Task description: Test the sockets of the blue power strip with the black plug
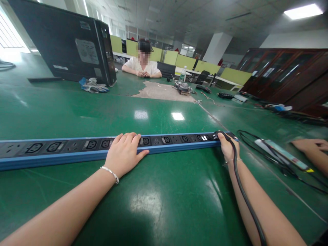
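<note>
A long blue power strip with a row of black sockets lies across the green table. My left hand rests over the strip's middle, fingers across its top and thumb along the near side. At the strip's right end, my right hand is closed around a black plug, which is at the sockets there. Whether its pins are inserted cannot be seen. The plug's black cable runs down over my right forearm.
A black computer case and gloves stand at the back left. A person sits across the table. Further right are a bottle, a white power strip with cables, and another person's hand.
</note>
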The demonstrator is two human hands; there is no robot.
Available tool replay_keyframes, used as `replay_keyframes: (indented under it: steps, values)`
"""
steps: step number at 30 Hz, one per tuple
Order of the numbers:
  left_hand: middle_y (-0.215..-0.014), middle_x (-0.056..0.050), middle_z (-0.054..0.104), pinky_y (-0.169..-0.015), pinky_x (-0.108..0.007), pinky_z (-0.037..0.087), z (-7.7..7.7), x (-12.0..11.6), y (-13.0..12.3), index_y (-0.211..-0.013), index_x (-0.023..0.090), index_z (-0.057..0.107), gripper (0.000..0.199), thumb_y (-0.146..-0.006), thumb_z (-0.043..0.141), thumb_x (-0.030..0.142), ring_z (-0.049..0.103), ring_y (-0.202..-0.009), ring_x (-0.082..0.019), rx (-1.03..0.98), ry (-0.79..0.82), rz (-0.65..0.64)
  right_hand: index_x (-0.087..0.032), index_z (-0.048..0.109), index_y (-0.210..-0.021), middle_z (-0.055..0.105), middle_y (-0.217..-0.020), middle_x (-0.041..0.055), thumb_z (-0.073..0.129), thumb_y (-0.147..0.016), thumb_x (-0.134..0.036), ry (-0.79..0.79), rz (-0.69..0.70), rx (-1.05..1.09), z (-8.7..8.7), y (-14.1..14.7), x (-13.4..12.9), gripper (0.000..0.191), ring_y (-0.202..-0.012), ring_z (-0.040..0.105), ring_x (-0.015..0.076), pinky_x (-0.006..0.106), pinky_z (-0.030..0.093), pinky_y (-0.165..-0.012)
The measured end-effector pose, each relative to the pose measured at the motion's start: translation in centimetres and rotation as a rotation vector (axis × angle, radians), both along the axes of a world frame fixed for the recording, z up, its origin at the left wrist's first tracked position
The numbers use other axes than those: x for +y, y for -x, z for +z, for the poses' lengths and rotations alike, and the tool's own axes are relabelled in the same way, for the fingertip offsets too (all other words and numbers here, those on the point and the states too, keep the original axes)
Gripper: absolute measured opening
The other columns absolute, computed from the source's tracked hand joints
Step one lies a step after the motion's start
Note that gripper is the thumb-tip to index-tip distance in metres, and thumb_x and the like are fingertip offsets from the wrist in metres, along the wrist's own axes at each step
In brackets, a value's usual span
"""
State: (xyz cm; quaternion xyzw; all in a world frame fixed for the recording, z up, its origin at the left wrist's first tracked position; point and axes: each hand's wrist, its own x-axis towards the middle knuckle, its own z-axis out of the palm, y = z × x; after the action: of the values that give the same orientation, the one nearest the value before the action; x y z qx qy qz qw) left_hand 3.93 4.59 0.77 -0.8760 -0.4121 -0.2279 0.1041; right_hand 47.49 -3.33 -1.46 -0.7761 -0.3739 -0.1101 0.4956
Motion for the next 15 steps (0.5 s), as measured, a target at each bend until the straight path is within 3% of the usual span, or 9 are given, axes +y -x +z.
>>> replay_keyframes:
  steps: [5, 10, 15]
  values:
    - [-0.114, -0.014, 0.060, -0.098, -0.043, 0.034, -0.1, 0.1, 0.0, -0.116, 0.014, 0.053, 0.053, -0.082, 0.050, 0.055, 0.054, -0.107, -0.029, 0.018, 0.000, 0.005, -0.018, 0.072, -0.092, 0.071, -0.093, 0.0075, 0.057, -0.074, -0.054, 0.002, 0.072, -0.082, 0.4, 0.3, 0.1, 0.043, -0.096, 0.062, 0.0260, 0.041, 0.044, -0.091]
    - [-0.114, -0.014, 0.060, -0.098, -0.042, 0.034, -0.2, 0.0, 0.0, -0.116, 0.014, 0.053, 0.053, -0.082, 0.050, 0.055, 0.054, -0.107, -0.029, 0.015, -0.003, 0.005, -0.022, 0.071, -0.096, 0.071, -0.099, 0.0053, 0.058, -0.073, -0.052, 0.095, 0.109, -0.088, 0.9, 0.7, 0.0, 0.040, -0.100, 0.060, 0.0258, 0.042, 0.041, -0.095]
    - [-0.113, -0.013, 0.060, -0.097, -0.042, 0.034, -0.1, 0.0, 0.0, -0.116, 0.013, 0.053, 0.053, -0.082, 0.050, 0.054, 0.054, -0.106, -0.029, 0.022, 0.000, 0.006, -0.022, 0.070, -0.100, 0.070, -0.101, 0.0057, 0.052, -0.077, -0.052, 0.085, 0.126, -0.138, 0.6, 1.1, 0.0, 0.042, -0.102, 0.059, 0.0255, 0.044, 0.039, -0.096]
